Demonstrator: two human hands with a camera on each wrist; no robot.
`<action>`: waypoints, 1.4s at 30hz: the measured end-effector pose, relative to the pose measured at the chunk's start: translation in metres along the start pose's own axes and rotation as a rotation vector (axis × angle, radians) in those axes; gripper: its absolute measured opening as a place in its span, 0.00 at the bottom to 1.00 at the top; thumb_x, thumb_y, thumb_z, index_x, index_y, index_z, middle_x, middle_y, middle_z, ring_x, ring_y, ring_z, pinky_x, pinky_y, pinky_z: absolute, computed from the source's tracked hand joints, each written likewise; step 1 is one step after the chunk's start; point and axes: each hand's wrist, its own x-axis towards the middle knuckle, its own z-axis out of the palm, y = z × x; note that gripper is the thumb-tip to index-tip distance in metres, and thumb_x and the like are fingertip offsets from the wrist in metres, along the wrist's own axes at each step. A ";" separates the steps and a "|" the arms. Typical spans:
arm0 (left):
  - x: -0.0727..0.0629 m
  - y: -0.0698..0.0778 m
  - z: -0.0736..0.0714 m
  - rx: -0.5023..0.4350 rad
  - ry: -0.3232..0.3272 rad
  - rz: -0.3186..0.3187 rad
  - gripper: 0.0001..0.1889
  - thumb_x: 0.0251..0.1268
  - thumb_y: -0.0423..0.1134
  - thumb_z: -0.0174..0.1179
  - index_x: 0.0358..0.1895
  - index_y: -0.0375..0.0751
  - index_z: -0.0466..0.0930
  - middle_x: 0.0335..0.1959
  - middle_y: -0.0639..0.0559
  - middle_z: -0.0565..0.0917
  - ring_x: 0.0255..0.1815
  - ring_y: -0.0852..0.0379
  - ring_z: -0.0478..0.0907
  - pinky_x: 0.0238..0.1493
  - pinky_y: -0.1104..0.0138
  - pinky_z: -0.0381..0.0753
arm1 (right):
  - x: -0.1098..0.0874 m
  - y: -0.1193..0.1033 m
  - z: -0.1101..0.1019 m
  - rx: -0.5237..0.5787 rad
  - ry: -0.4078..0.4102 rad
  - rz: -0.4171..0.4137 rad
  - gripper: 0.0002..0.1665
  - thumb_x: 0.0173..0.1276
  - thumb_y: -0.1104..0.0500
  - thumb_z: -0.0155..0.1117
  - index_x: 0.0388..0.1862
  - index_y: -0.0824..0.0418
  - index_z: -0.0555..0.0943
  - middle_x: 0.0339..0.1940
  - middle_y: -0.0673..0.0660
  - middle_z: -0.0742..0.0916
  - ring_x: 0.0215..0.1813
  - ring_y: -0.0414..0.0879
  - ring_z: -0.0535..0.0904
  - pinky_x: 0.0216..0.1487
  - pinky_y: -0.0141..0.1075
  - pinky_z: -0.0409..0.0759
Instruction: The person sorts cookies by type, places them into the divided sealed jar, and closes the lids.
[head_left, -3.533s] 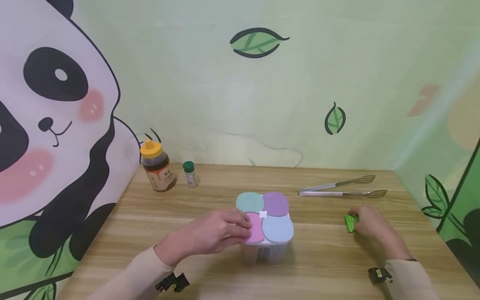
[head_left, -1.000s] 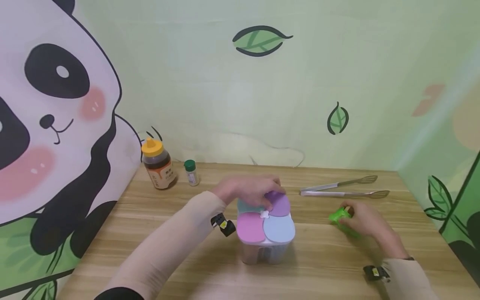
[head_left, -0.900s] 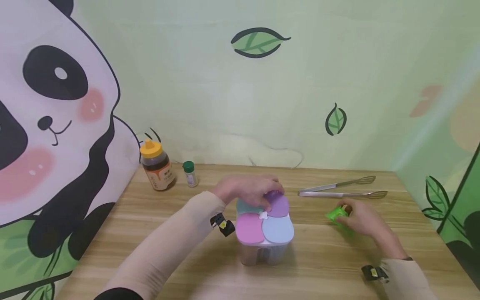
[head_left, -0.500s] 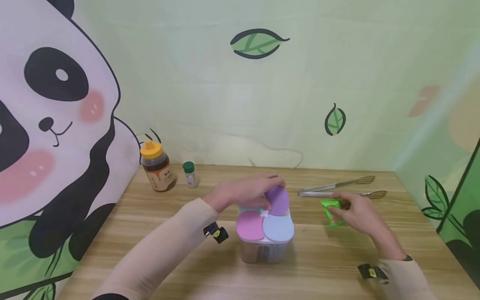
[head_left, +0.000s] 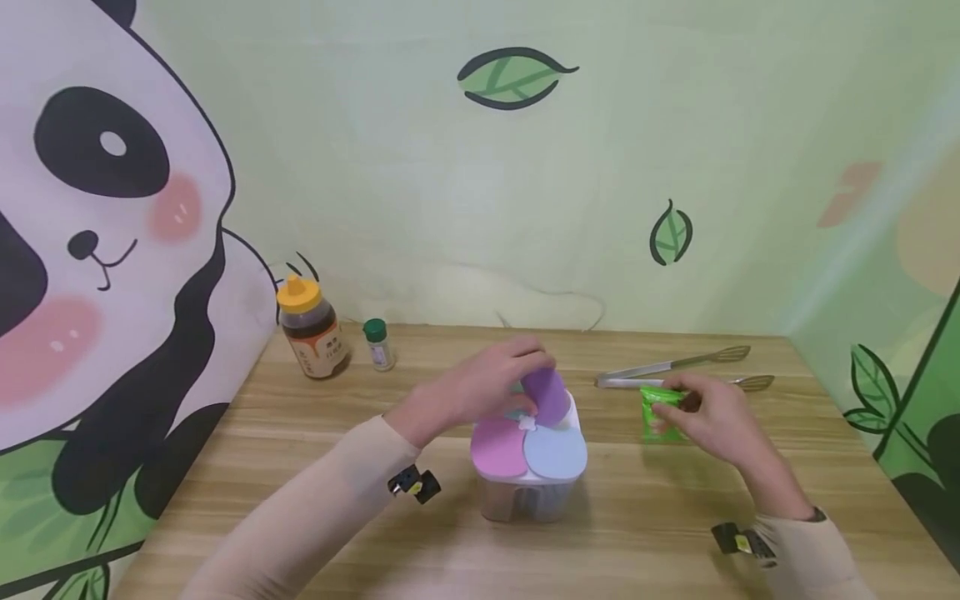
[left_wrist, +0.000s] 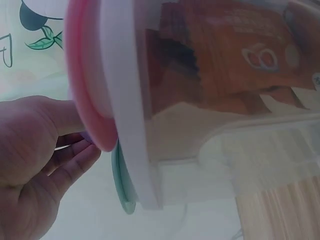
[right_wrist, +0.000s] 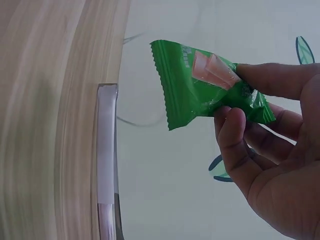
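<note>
A clear plastic storage box (head_left: 522,502) with a white top and lids in several colours stands mid-table. My left hand (head_left: 476,385) pinches the purple lid (head_left: 551,398), which is tilted up from the box's far right corner. The pink lid (head_left: 498,448) and light blue lid (head_left: 557,452) lie flat; my left hand partly covers the teal lid (left_wrist: 121,177). Orange snack packets (left_wrist: 240,55) show through the box wall in the left wrist view. Right of the box, my right hand (head_left: 718,419) holds a small green snack packet (right_wrist: 192,85) between thumb and fingers, raised above the table.
Metal tongs (head_left: 647,371) lie behind the right hand at the back right. A jar with a yellow cap (head_left: 311,333) and a small green-capped shaker bottle (head_left: 378,346) stand at the back left. Behind the wooden table (head_left: 420,550) rises a wall with panda and leaf pictures.
My left hand went from the pink lid to the purple one and has tipped it up. The right hand has lifted the green packet off the table and moved it left, towards the box.
</note>
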 end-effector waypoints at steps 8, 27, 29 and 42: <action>-0.008 0.004 -0.001 0.016 0.040 -0.051 0.23 0.55 0.36 0.71 0.56 0.39 0.78 0.49 0.50 0.81 0.50 0.57 0.80 0.52 0.70 0.80 | -0.003 -0.009 0.000 0.051 0.017 -0.052 0.13 0.60 0.62 0.72 0.44 0.64 0.82 0.31 0.56 0.86 0.26 0.40 0.78 0.23 0.31 0.77; -0.016 0.018 0.006 0.044 0.268 -0.107 0.20 0.56 0.51 0.71 0.45 0.41 0.82 0.39 0.54 0.81 0.36 0.59 0.81 0.39 0.70 0.81 | 0.003 -0.048 0.005 0.044 0.199 -0.233 0.11 0.55 0.62 0.76 0.37 0.60 0.86 0.27 0.51 0.87 0.26 0.38 0.73 0.24 0.29 0.72; -0.016 0.020 0.007 0.043 0.280 -0.126 0.20 0.56 0.52 0.70 0.44 0.42 0.82 0.38 0.54 0.81 0.36 0.60 0.80 0.39 0.70 0.81 | 0.004 -0.052 0.004 0.065 0.222 -0.266 0.10 0.55 0.63 0.76 0.36 0.60 0.86 0.27 0.50 0.87 0.26 0.37 0.74 0.24 0.28 0.73; -0.017 0.021 0.007 -0.028 0.311 -0.188 0.12 0.60 0.49 0.69 0.37 0.46 0.82 0.34 0.57 0.81 0.33 0.63 0.80 0.35 0.76 0.79 | 0.013 -0.078 0.010 0.200 0.280 -0.385 0.11 0.54 0.68 0.75 0.37 0.62 0.85 0.31 0.52 0.88 0.29 0.36 0.79 0.33 0.23 0.79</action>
